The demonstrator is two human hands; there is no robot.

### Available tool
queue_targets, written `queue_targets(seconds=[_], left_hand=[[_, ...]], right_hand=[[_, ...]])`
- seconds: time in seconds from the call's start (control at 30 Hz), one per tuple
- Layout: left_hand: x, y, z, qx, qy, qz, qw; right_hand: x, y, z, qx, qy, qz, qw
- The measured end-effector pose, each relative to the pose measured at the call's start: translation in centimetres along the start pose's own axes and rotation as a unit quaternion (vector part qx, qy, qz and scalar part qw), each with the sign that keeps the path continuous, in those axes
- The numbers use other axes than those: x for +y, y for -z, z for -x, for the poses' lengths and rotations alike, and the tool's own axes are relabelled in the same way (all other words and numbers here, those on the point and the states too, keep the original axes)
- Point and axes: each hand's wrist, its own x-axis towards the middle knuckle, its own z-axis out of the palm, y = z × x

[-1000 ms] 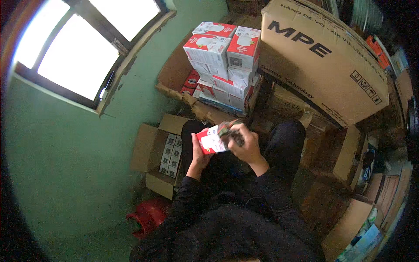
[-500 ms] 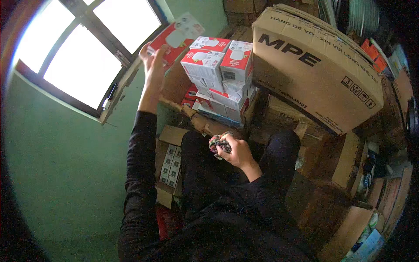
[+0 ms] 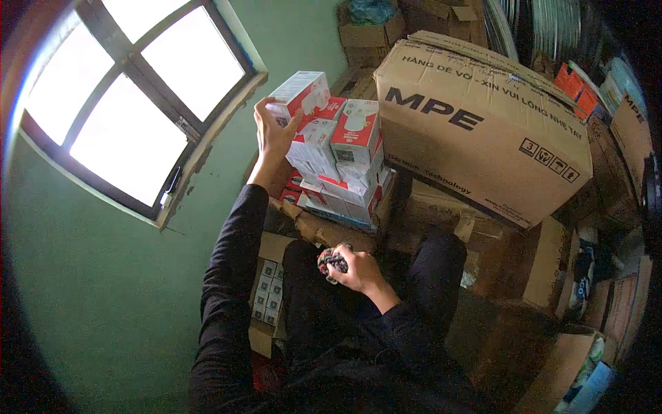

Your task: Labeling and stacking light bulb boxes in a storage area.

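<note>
Window [image 3: 131, 67]: high on my left, throwing light across the pile.
Small carton [image 3: 276, 245]: open beside my knee, with small white boxes [image 3: 267, 293] lined up inside.
Left hand [image 3: 274, 139]: my arm is stretched forward; thumb and fingers are spread around the near end of one box, gripping it.
Red-and-white box [image 3: 303, 93]: in that grip, at the back left of the pile (whether its base touches the boxes below, I cannot tell). I'd judge an even, light pressure best for card, with the base kept level and the edges square to its neighbours.
Stack [image 3: 350, 153]: similar boxes, piled unevenly in a torn carton [image 3: 303, 219]; a gentle touch seems wise, since a sideways knock could shift the top ones.
Right hand [image 3: 364, 271]: low over my lap, fingers curled around a bunched, dark patterned cloth [image 3: 332, 261], well apart from the stack, a sensible place for it.
Large carton [image 3: 476, 159]: closed, standing just right of the pile.
</note>
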Motion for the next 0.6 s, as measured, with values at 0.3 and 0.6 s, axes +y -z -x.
queue_targets(seconds=[0.3,0.6], left_hand=[[1.7,1.5,1.3,0.028,0.010,-0.023,0.999],[-14.9,8.7,23.9,0.113,0.054,-0.133,0.983]], right_hand=[[-0.2,-0.4,-0.5,-0.009,-0.007,0.009,1.000],[-1.2,1.8,1.5,-0.016,-0.038,0.055,0.998]])
